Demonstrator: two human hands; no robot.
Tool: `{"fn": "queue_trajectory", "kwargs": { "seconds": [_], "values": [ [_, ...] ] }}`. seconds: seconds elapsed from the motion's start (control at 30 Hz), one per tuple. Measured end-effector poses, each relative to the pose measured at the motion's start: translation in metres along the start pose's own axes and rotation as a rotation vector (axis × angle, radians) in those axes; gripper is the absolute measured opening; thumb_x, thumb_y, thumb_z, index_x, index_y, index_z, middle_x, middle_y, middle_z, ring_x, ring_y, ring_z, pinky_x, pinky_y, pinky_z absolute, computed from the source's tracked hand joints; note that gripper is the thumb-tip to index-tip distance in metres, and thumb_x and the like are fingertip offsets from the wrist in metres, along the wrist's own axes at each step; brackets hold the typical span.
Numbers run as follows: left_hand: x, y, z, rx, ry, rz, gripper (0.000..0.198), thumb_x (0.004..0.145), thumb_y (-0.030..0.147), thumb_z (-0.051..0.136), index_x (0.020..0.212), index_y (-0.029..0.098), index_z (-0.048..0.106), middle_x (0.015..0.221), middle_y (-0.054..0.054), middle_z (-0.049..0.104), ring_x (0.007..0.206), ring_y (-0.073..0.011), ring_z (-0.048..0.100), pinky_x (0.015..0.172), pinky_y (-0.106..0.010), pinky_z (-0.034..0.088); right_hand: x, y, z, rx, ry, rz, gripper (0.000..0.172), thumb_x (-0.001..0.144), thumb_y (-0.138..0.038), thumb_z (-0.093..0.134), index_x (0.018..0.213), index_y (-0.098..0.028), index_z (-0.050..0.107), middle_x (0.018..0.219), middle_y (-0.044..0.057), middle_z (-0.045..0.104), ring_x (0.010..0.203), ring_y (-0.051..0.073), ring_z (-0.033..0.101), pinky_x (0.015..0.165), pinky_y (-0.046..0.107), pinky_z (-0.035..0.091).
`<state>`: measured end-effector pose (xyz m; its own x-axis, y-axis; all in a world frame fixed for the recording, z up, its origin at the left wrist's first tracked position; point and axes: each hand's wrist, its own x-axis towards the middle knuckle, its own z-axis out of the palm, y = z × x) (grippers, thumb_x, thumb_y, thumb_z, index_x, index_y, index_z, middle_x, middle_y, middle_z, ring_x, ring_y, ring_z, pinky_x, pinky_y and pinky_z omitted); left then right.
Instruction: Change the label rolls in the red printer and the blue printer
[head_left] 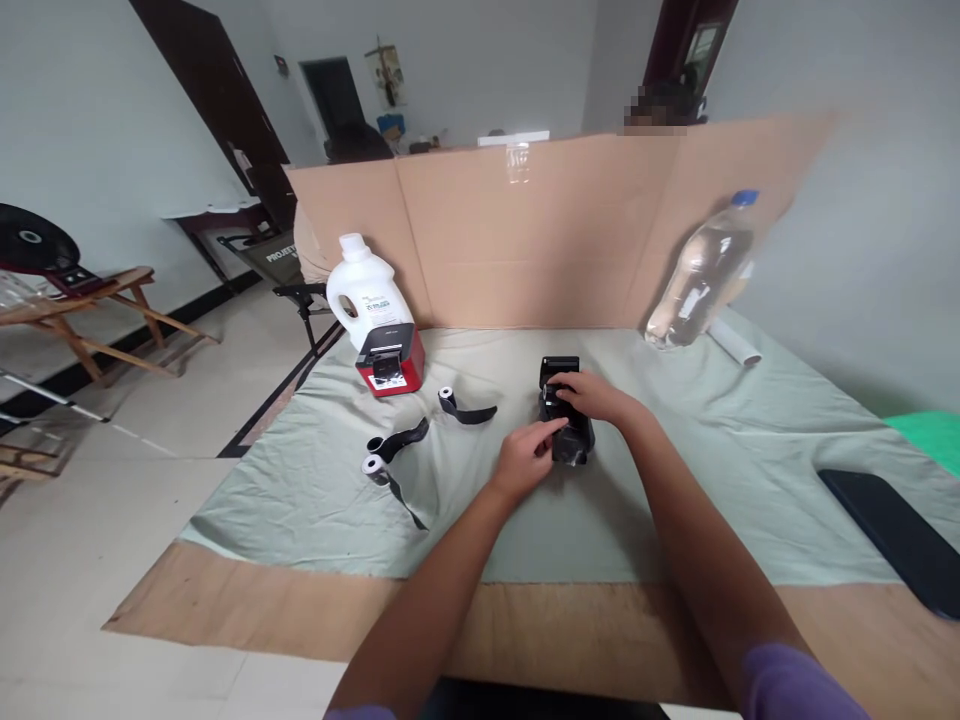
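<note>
A small black device that looks like a portable label printer (577, 447) stands on the cloth in front of me, its lid (560, 366) raised at the far end. My right hand (592, 395) reaches in from the right, fingers closed at a small dark roll (550, 394) in the printer's opening. From the left, my left hand (529, 457) grips the printer's near left side, its index finger stretched across the top and the other fingers curled. Both hands partly hide the roll and the opening. Left of them lie a loose roll with a black strip (472, 414) and another white-ended roll (375, 468).
A red and black box-shaped device (411, 368) stands before a white jug (367, 290). A clear bottle (701, 270) leans at the back right beside a white tube (735, 337). A black phone (892, 535) lies right. Cardboard (525, 240) closes the back; a person's head shows beyond.
</note>
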<state>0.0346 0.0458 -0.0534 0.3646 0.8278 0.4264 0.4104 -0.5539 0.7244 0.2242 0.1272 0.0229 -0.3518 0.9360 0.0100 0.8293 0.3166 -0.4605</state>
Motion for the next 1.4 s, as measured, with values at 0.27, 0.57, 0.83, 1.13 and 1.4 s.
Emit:
{"fn": "queue_trajectory", "kwargs": {
  "seconds": [0.27,0.57,0.83,1.13,1.4],
  "values": [
    [0.002,-0.001,0.002,0.029,0.004,-0.037,0.037,0.096,0.02,0.052,0.125,0.027,0.073,0.093,-0.003,0.073,0.08,-0.014,0.064,0.081,-0.025,0.052,0.006,0.004,0.007,-0.176,-0.007,0.006,0.037,0.094,-0.014,0.049,0.123,-0.017,0.071,0.12,0.015,0.072,0.114,0.03,0.062,0.105,0.041,0.04],
    [0.004,-0.002,0.004,0.002,0.034,-0.028,0.033,0.095,0.02,0.054,0.119,0.025,0.076,0.092,-0.002,0.075,0.079,-0.0129,0.065,0.076,-0.022,0.05,0.003,-0.004,0.008,-0.178,-0.01,0.029,0.038,0.097,-0.014,0.046,0.129,-0.013,0.067,0.127,0.018,0.065,0.121,0.03,0.056,0.104,0.039,0.042],
    [0.007,-0.003,0.005,0.002,0.047,-0.036,0.033,0.094,0.018,0.055,0.117,0.024,0.077,0.095,-0.004,0.076,0.081,-0.0147,0.067,0.079,-0.024,0.052,0.002,-0.004,0.018,-0.264,0.027,0.067,0.036,0.088,-0.013,0.059,0.122,-0.018,0.07,0.126,0.016,0.061,0.119,0.032,0.052,0.101,0.039,0.043],
    [0.008,-0.007,0.006,-0.023,0.062,-0.049,0.033,0.093,0.018,0.056,0.117,0.023,0.077,0.095,-0.005,0.077,0.08,-0.0154,0.066,0.079,-0.026,0.053,0.0,-0.014,0.023,-0.323,0.095,0.081,0.033,0.084,-0.006,0.054,0.112,-0.014,0.07,0.117,0.017,0.066,0.115,0.035,0.054,0.09,0.041,0.047],
    [0.008,-0.005,0.003,-0.04,0.061,-0.046,0.032,0.093,0.018,0.056,0.117,0.023,0.077,0.096,-0.005,0.077,0.079,-0.0151,0.065,0.08,-0.026,0.052,0.003,-0.009,0.023,-0.218,0.18,0.097,0.023,0.083,-0.013,0.061,0.102,-0.018,0.073,0.113,0.016,0.066,0.111,0.033,0.056,0.089,0.042,0.047]
  ]
}}
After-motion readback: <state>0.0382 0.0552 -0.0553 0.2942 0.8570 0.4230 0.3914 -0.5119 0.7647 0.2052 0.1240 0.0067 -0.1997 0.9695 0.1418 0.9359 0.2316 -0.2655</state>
